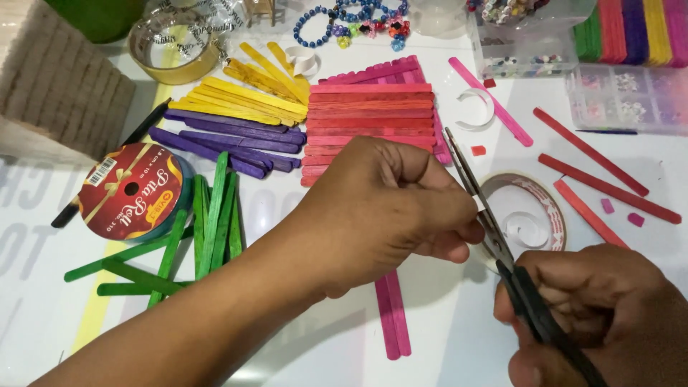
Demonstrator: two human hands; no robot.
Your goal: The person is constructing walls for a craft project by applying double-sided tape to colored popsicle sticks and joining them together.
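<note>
My right hand (595, 315) grips black-handled scissors (494, 229) whose blades point up and away, nearly closed. My left hand (390, 208) is curled in front of a panel of red sticks (369, 115), its fingertips pinching something small and pale right at the blades; what it is stays hidden by the fingers. Two pink sticks (394, 315) stick out below my left hand. A roll of white double-sided tape (534, 208) lies just behind the scissors.
Purple sticks (229, 140), yellow sticks (244, 97) and green sticks (193, 236) lie at left by a red ribbon spool (129, 190). Loose red sticks (609, 186), a pink stick (491, 100), clear bead boxes (623, 93) and bead bracelets (351, 21) sit around.
</note>
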